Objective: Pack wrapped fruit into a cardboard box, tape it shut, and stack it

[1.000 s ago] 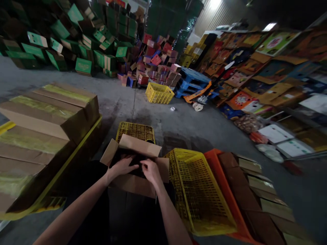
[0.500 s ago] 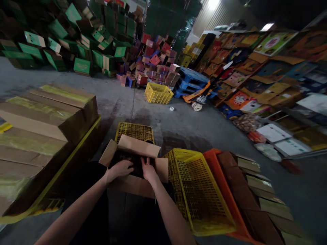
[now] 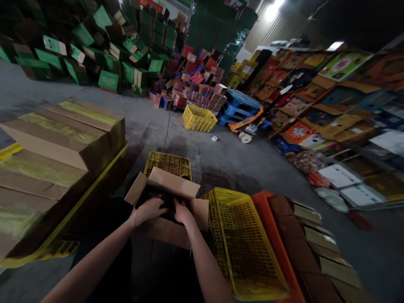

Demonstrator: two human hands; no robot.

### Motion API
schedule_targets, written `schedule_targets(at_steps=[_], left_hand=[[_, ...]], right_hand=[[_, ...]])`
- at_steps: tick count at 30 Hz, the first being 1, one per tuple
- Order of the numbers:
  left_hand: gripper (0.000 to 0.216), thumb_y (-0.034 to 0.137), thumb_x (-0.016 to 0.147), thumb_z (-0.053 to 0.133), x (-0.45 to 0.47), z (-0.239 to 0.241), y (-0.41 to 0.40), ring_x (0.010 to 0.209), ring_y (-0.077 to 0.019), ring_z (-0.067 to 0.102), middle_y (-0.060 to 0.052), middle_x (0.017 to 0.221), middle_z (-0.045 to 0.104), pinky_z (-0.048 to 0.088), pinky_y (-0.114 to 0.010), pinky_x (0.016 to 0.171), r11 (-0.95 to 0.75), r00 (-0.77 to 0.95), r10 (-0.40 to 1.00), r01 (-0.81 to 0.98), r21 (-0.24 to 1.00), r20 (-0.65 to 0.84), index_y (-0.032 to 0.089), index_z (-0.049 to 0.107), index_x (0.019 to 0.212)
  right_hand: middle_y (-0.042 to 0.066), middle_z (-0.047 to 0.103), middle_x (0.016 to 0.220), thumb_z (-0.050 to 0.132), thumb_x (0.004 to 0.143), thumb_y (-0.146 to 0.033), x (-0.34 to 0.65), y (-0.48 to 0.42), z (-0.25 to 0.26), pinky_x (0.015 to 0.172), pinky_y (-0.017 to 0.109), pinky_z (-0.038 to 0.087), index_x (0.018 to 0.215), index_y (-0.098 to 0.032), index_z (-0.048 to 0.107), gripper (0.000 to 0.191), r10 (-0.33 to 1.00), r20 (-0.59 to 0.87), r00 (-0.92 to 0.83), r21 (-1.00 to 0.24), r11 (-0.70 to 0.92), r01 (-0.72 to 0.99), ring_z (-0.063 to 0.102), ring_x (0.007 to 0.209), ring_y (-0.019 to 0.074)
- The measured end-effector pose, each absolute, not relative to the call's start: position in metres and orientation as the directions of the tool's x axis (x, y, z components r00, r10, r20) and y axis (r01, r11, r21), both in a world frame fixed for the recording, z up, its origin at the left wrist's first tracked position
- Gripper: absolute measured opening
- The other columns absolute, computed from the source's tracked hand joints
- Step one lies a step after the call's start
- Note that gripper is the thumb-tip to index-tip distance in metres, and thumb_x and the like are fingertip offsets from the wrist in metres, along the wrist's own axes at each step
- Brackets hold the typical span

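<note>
An open cardboard box [image 3: 173, 182] with its flaps folded out stands in front of my legs. Dark contents fill it, too dim to make out. My left hand [image 3: 152, 209] reaches in from the left, its fingers stretched over the dark contents. From the right, my right hand [image 3: 182, 211] dips in too, fingers apart and their tips lost in shadow. No held object shows in either hand.
An upturned-looking yellow crate [image 3: 168, 163] lies just beyond the box. At right stand a yellow crate [image 3: 249, 235] and an orange crate [image 3: 264, 202] holding folded cartons [image 3: 303, 240]. Taped cartons [image 3: 63, 139] sit at left. Farther off are a pallet jack [image 3: 248, 124] and box piles.
Both hands have sunk slightly deeper into the box, and the right fingers are less visible. The head view has shifted a little, so the surroundings sit slightly farther right.
</note>
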State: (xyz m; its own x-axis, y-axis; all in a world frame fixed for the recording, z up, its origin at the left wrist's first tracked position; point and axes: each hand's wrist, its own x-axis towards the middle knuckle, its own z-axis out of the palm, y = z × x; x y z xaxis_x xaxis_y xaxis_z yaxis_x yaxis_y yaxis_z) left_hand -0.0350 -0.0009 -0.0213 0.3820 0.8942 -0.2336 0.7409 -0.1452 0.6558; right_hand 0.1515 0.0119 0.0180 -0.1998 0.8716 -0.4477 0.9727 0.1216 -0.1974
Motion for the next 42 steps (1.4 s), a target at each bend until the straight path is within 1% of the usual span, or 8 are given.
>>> schedule_targets(at_steps=[7, 12, 17, 22, 26, 32, 38, 42], left_hand=[[0.032, 0.037, 0.087, 0.064, -0.035, -0.023, 0.0, 0.115, -0.0337, 0.066, -0.018, 0.124, 0.069, 0.047, -0.04, 0.099, -0.09, 0.32, 0.924, 0.712, 0.696, -0.208, 0.017, 0.07, 0.111], [0.078, 0.034, 0.08, 0.071, -0.037, -0.02, -0.002, 0.127, -0.0347, 0.061, -0.02, 0.138, 0.062, 0.046, -0.038, 0.102, -0.075, 0.317, 0.932, 0.644, 0.762, -0.176, 0.015, 0.04, 0.149], [0.106, 0.036, 0.069, 0.082, -0.043, -0.014, -0.004, 0.109, -0.0316, 0.071, -0.018, 0.121, 0.071, 0.052, -0.032, 0.087, -0.074, 0.331, 0.933, 0.564, 0.823, -0.143, 0.011, 0.025, 0.154], [0.068, 0.04, 0.073, 0.08, -0.048, -0.01, -0.002, 0.099, -0.0246, 0.071, -0.007, 0.109, 0.073, 0.053, -0.029, 0.083, -0.11, 0.301, 0.952, 0.511, 0.852, -0.058, 0.02, 0.051, 0.132], [0.043, 0.032, 0.075, 0.078, -0.045, -0.011, 0.001, 0.114, -0.0288, 0.063, -0.009, 0.116, 0.066, 0.048, -0.038, 0.099, -0.098, 0.155, 0.988, 0.547, 0.831, 0.014, 0.021, 0.058, 0.111], [0.063, 0.035, 0.082, 0.074, -0.044, -0.013, -0.009, 0.124, -0.0313, 0.057, -0.013, 0.131, 0.056, 0.046, -0.042, 0.104, -0.061, -0.002, 0.997, 0.578, 0.814, 0.076, 0.021, 0.045, 0.136], [0.033, 0.04, 0.089, 0.067, -0.046, -0.007, -0.016, 0.116, -0.0306, 0.06, -0.011, 0.117, 0.062, 0.046, -0.041, 0.103, -0.05, -0.072, 0.991, 0.562, 0.826, 0.109, 0.021, 0.062, 0.116], [0.027, 0.044, 0.095, 0.057, -0.046, 0.0, -0.011, 0.104, -0.0266, 0.064, -0.009, 0.107, 0.064, 0.048, -0.038, 0.1, -0.066, -0.11, 0.984, 0.498, 0.865, 0.138, 0.022, 0.066, 0.109]], right_hand=[[0.002, 0.061, 0.135, 0.044, 0.079, 0.001, 0.171, 0.007, 0.044, 0.102, 0.028, 0.044, 0.14, -0.031, 0.047, 0.068, 0.908, -0.271, -0.319, -0.421, 0.186, 0.888, 0.059, 0.124, 0.018], [0.0, 0.063, 0.133, 0.047, 0.075, -0.006, 0.169, 0.008, 0.053, 0.099, 0.029, 0.048, 0.134, -0.029, 0.051, 0.064, 0.881, -0.215, -0.422, -0.721, 0.148, 0.677, 0.061, 0.119, 0.0192], [0.0, 0.063, 0.134, 0.041, 0.068, -0.001, 0.154, 0.004, 0.041, 0.101, 0.028, 0.047, 0.139, -0.028, 0.049, 0.076, 0.838, -0.22, -0.499, -0.828, 0.11, 0.55, 0.061, 0.121, 0.0173], [0.005, 0.052, 0.15, 0.034, 0.081, -0.002, 0.169, 0.012, 0.045, 0.101, 0.03, 0.049, 0.15, -0.027, 0.044, 0.074, 0.845, -0.311, -0.435, -0.593, 0.185, 0.783, 0.06, 0.123, 0.0168], [0.012, 0.053, 0.147, 0.059, 0.081, -0.011, 0.174, 0.015, 0.039, 0.109, 0.032, 0.043, 0.148, -0.021, 0.048, 0.069, 0.851, -0.402, -0.337, -0.357, 0.193, 0.914, 0.055, 0.131, 0.0228], [0.022, 0.038, 0.155, 0.065, 0.076, -0.003, 0.142, 0.008, 0.012, 0.106, 0.047, 0.043, 0.133, -0.018, 0.061, 0.059, 0.84, -0.496, -0.221, -0.163, 0.16, 0.974, 0.052, 0.133, 0.038], [0.019, 0.035, 0.156, 0.063, 0.074, -0.005, 0.155, 0.007, 0.045, 0.102, 0.051, 0.044, 0.118, -0.016, 0.067, 0.046, 0.855, -0.434, -0.285, -0.124, 0.256, 0.959, 0.048, 0.132, 0.0422], [0.014, 0.058, 0.137, 0.064, 0.076, -0.009, 0.15, 0.015, 0.057, 0.102, 0.046, 0.045, 0.116, -0.019, 0.069, 0.042, 0.804, -0.47, -0.364, -0.197, 0.306, 0.931, 0.054, 0.127, 0.0345]])
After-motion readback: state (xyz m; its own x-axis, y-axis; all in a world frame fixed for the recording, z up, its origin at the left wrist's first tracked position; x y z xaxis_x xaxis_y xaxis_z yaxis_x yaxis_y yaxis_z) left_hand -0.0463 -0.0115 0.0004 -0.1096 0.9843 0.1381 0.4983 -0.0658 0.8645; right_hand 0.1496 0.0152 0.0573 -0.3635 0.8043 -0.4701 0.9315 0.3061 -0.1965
